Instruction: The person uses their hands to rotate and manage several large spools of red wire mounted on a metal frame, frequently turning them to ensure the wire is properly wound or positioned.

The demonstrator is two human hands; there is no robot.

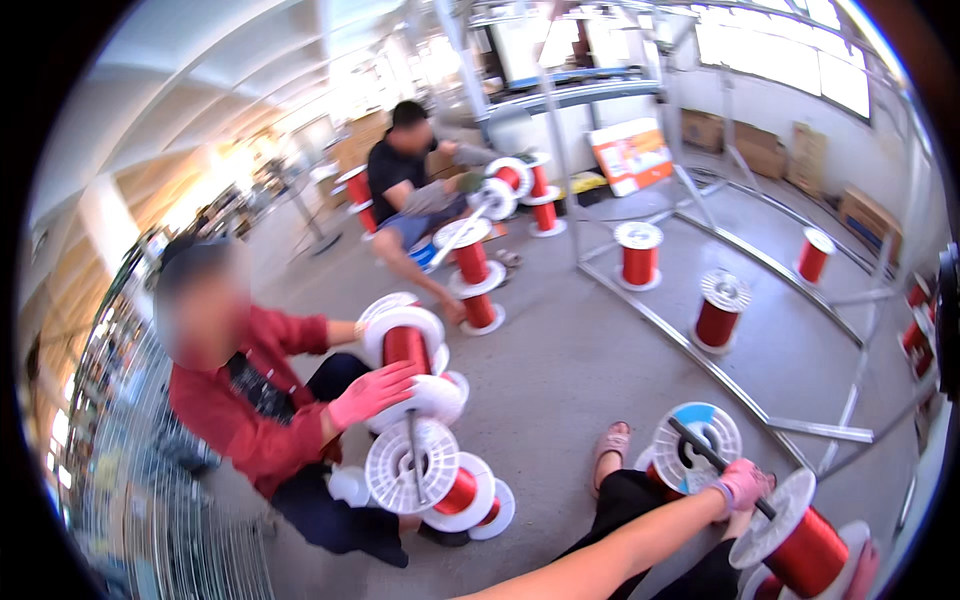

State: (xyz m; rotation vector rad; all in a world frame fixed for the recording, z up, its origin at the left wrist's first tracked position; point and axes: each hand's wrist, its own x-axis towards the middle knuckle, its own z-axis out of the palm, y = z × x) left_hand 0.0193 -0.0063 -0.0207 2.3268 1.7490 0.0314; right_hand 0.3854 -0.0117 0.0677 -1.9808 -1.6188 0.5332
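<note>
My left hand (745, 487), in a pink glove, is closed around a dark rod (703, 447). The rod's lower end meets the near white flange of a tilted spool of red wire (810, 552). At that spool's far flange, close to the picture's rim, my right hand (866, 572) grips the edge; most of its fingers are hidden. Part of another spool shows beneath. Just beyond my left hand is a white spool with a blue label (697, 446), standing between my feet.
At left a crouching person in a red jacket (265, 385) handles wire spools (405, 348) with a pink glove. Farther back another person (405, 180) works among stacked spools (470, 262). A metal frame (690, 355) lies ahead, with single spools (638, 255) standing around it.
</note>
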